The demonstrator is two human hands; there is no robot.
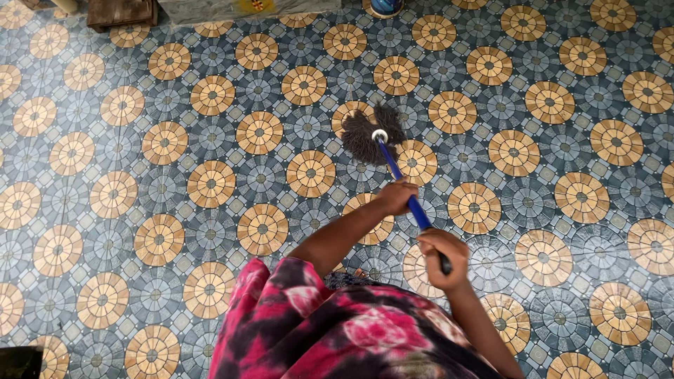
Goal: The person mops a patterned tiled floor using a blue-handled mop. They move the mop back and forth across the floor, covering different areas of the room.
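Both hands are clamped on the blue metal mop handle: left hand higher, right hand at the black end. The dark stringy mop head sits on the patterned blue-and-tan tiled floor at 12 o'clock. A wet floor could probably get slippery underfoot, and a long push might bump the blue container at 12.

The tiled floor carries a repeating pattern of tan-orange segmented circles alternating with grey-blue circles, joined by small pale squares on a dark blue-grey ground. The stringy mop head is dark brown with a white round collar at its centre. The slim mop handle is bright blue, black at its upper end. The floral garment mixes pink, magenta and black blotches.
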